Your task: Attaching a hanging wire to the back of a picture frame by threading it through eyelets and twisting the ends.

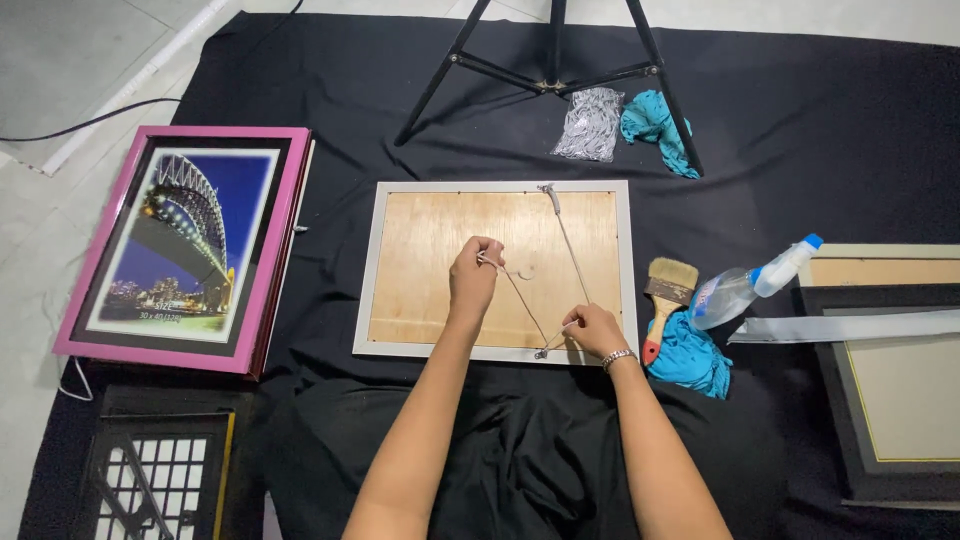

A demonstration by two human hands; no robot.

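Hanging wire (572, 245) on the back of the silver picture frame (628, 262) is what I'm fiddling with right now, frame lying face down on the black cloth (800, 130) in front of me, plywood backing (440, 270) facing up.

Where I'm at, as far as I can judge: one end of the wire is already sitting at the fastener near the top edge (547, 188), so that side looks sorted. From there it's running down to my right hand (593, 330), which is pinching it just above the bottom edge, fingers closed tight on it. My left hand (473, 277) is pinching another stretch of it over the middle of the board, thumb and fingertips squeezed together, and the wire is pulling into a slack V between the two. So the second end is looking not yet fixed, and tensioning is what's left. Can't really tell if there's a clip under my right fingers, too small to see.

Stuff lying around: paintbrush (668, 290) and spray bottle (750, 285) just right of the frame, teal rag (692, 360) under the brush handle, bag of hardware (590, 125) near the tripod legs (552, 70), and the pink-framed bridge photo (185, 245) off to my left.
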